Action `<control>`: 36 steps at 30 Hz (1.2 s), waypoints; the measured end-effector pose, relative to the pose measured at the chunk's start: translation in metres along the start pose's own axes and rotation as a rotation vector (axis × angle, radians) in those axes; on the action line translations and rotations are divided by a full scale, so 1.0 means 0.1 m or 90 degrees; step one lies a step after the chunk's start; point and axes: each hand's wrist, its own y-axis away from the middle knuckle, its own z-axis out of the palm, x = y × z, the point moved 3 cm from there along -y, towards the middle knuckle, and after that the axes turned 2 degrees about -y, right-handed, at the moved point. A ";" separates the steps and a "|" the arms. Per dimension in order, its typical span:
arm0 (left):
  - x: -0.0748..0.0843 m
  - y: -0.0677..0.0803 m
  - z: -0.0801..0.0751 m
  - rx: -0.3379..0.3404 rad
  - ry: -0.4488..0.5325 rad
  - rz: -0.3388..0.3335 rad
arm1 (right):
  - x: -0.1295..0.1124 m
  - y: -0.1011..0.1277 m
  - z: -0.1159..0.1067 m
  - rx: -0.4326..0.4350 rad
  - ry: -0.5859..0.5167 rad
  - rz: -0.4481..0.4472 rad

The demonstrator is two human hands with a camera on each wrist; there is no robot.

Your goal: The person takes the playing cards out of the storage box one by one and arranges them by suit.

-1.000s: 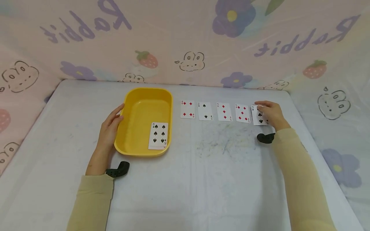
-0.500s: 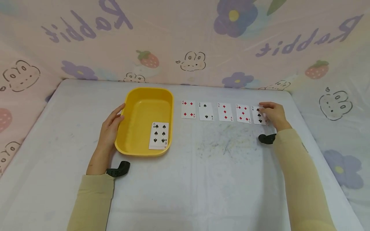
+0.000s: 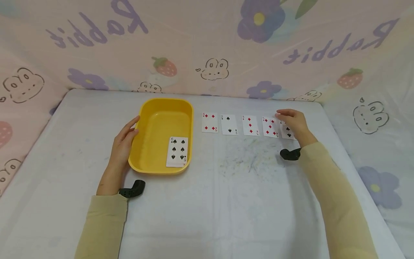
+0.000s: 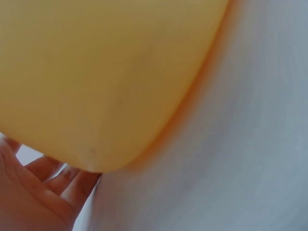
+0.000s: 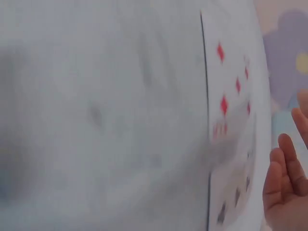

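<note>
- At nine o'clock, my left hand [image 3: 123, 145] rests flat against the yellow tray [image 3: 155, 120], holding a spade card [image 3: 177, 151].
- At three o'clock, my right hand [image 3: 292, 122], fingers relaxed, covers the club card [image 3: 288, 132]; five cards remain on the desk [image 3: 226, 201], I judge.

head: we look forward and down over the whole table [image 3: 207, 201] | left wrist: tight on yellow tray [image 4: 106, 72] wall | right wrist: close, blurred, cards [image 5: 231, 96] beside grip | shared: tray, cards
</note>
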 end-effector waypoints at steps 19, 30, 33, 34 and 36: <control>-0.01 -0.01 0.00 0.002 0.013 0.014 | -0.66 0.36 0.77 -0.162 -0.049 -0.173; -0.02 -0.02 0.01 0.002 0.023 -0.008 | -0.95 0.58 1.13 -0.233 -0.023 -0.224; -0.02 -0.02 0.01 0.002 0.025 -0.012 | -1.04 0.64 1.22 -0.248 -0.008 -0.240; -0.02 -0.02 0.00 0.002 0.024 -0.012 | -1.07 0.66 1.26 -0.255 -0.007 -0.243; -0.02 -0.02 0.00 0.001 0.020 -0.009 | -1.13 0.70 1.33 -0.266 -0.004 -0.248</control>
